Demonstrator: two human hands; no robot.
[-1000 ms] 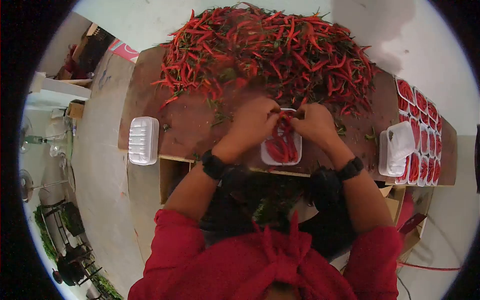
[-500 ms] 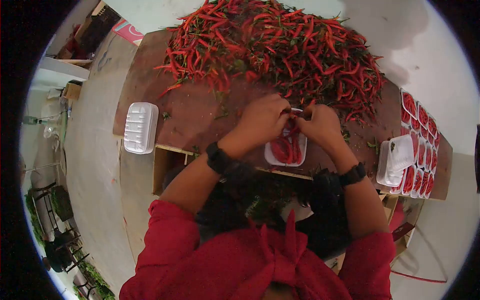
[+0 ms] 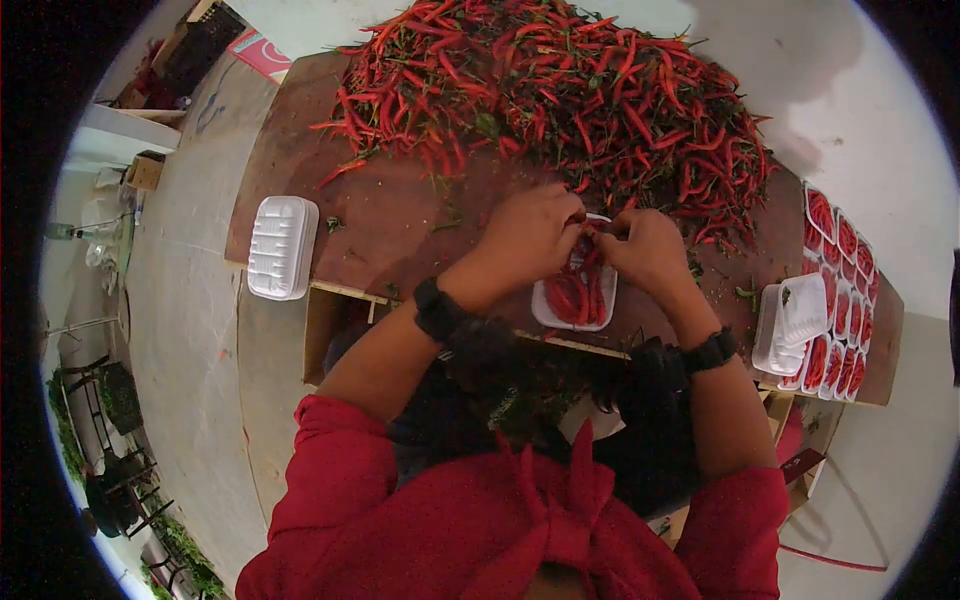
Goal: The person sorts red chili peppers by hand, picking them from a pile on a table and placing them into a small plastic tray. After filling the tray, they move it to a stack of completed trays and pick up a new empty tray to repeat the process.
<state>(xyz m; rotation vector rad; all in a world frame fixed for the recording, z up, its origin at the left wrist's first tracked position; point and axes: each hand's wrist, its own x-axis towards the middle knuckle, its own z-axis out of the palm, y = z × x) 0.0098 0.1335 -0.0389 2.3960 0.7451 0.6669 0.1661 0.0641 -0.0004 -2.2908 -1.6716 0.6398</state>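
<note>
A small white tray [image 3: 541, 313] lies at the table's near edge, partly filled with red chili peppers [image 3: 572, 298]. Over its far end, my left hand [image 3: 532, 238] and my right hand [image 3: 648, 252] come together, fingers pinched. Some red shows between the fingertips, where both hands seem to grip a chili pepper; the fingers partly hide it. Just beyond the hands, a large heap of red chili peppers [image 3: 610, 95] with green stems covers the far side of the table.
Stacked white trays [image 3: 283, 248] stand at the table's left edge. To the right, another stack of white trays [image 3: 800, 310] stands beside rows of chili-filled trays [image 3: 843, 300]. Green stem scraps [image 3: 334, 224] lie on the brown tabletop [image 3: 385, 220].
Both hands stay over the tray, with only slight finger movement. The right fingers have shifted a little. The view has moved slightly; the heap and trays look the same.
</note>
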